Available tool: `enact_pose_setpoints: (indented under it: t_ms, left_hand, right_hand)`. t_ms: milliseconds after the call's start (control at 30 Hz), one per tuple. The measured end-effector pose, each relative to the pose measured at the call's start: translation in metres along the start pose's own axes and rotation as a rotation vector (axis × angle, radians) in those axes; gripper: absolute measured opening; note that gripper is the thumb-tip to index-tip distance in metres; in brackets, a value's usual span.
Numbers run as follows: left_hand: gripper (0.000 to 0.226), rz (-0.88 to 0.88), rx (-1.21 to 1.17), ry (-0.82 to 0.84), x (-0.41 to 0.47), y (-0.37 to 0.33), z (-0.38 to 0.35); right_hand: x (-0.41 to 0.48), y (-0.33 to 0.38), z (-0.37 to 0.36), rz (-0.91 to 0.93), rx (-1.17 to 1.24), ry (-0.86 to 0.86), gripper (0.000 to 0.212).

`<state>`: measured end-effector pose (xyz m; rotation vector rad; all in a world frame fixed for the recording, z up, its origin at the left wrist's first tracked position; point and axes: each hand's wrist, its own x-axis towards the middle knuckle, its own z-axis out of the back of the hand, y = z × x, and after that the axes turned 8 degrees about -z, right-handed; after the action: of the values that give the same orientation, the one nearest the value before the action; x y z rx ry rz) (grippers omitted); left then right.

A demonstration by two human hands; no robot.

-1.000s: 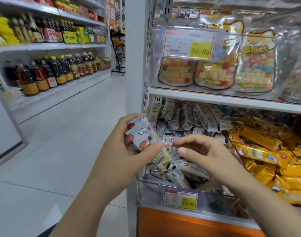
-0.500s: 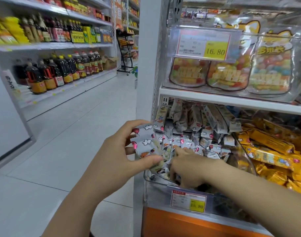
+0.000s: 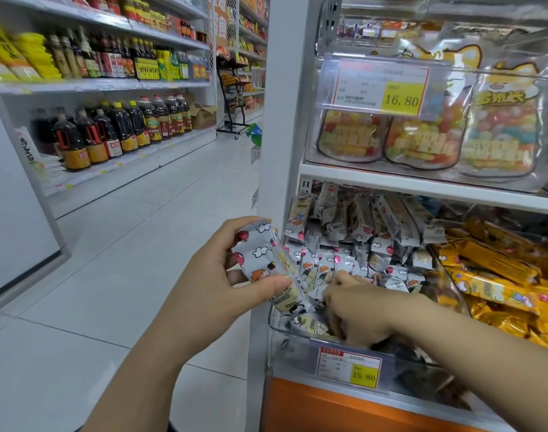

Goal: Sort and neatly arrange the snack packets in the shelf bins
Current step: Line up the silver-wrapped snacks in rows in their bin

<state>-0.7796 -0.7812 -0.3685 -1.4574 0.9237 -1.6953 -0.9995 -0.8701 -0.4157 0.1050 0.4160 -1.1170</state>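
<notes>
Between left fingers [image 3: 235, 226], one packet stack [image 3: 261, 260]

Snack packets [image 3: 341, 241] in bin [image 3: 285, 333], below candy bags [image 3: 422, 148].

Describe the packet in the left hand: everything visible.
The packet is a long, glossy, foil-like wrapper, silver-white, printed with white clouds, red balloons and an orange cartoon figure; its lower end is cream with dark print. It tilts, cream end down, over the clear bin's left front corner. The left hand grips it, thumb across the front.
</notes>
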Motion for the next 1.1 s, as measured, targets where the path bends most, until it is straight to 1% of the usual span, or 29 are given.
enact_pose_setpoints:
  t_ms: [33, 100, 133, 200, 267, 400, 467, 567, 600, 667, 767, 867, 933, 1000, 1067, 1100]
  left_hand:
    - [0.056, 0.001, 0.0, 0.001, 0.0, 0.001, 0.0]
    - [0.057, -0.001, -0.002, 0.006, 0.001, 0.001, -0.002]
    - [0.057, -0.002, 0.001, 0.01, 0.001, 0.001, -0.004]
    - [0.057, -0.005, 0.02, 0.02, 0.002, 0.001, -0.008]
    - [0.057, -0.013, 0.062, 0.038, 0.001, 0.001, -0.014]
    - [0.055, -0.046, 0.232, 0.116, 0.001, 0.004, -0.029]
    - [0.058, -0.076, 0.322, 0.148, 0.002, 0.007, -0.035]
    - [0.066, -0.12, 0.451, 0.189, 0.005, 0.015, -0.037]
    - [0.069, -0.12, 0.501, 0.221, 0.007, 0.017, -0.039]
    - [0.071, -0.115, 0.621, 0.338, 0.009, 0.019, -0.043]
    - [0.066, -0.112, 0.84, 0.521, 0.013, 0.024, -0.049]
    - [0.064, -0.135, 1.017, 0.615, 0.017, 0.026, -0.053]
    - [0.063, -0.173, 1.144, 0.662, 0.02, 0.023, -0.057]
    - [0.061, -0.227, 1.282, 0.703, 0.021, 0.02, -0.059]
    - [0.057, -0.291, 1.373, 0.737, 0.021, 0.017, -0.058]
    - [0.056, -0.32, 1.4, 0.747, 0.021, 0.015, -0.056]
  right_hand:
    - [-0.006, -0.003, 0.005, 0.016, 0.051, -0.005, 0.006]
    - [-0.019, -0.009, 0.013, 0.03, 0.12, -0.038, 0.014]
    - [-0.026, -0.011, 0.015, 0.016, 0.157, -0.058, 0.019]
    - [-0.038, -0.017, 0.017, -0.017, 0.217, -0.096, 0.023]
    - [-0.051, -0.021, 0.018, -0.041, 0.218, -0.138, 0.026]
    - [-0.071, -0.029, 0.018, -0.102, 0.177, -0.229, 0.029]
    - [-0.08, -0.032, 0.017, -0.132, 0.232, -0.291, 0.029]
    - [-0.087, -0.038, 0.012, -0.185, 0.381, -0.4, 0.025]
    - [-0.088, -0.041, 0.01, -0.203, 0.424, -0.441, 0.024]
    - [-0.088, -0.046, 0.006, -0.234, 0.49, -0.515, 0.021]
    - [-0.087, -0.046, 0.004, -0.256, 0.536, -0.559, 0.018]
    - [-0.084, -0.042, 0.006, -0.243, 0.579, -0.607, 0.019]
    - [-0.08, -0.038, 0.011, -0.226, 0.615, -0.628, 0.026]
    - [-0.074, -0.036, 0.016, -0.234, 0.63, -0.655, 0.039]
    - [-0.067, -0.036, 0.02, -0.241, 0.637, -0.69, 0.055]
    - [-0.065, -0.036, 0.022, -0.242, 0.65, -0.701, 0.058]
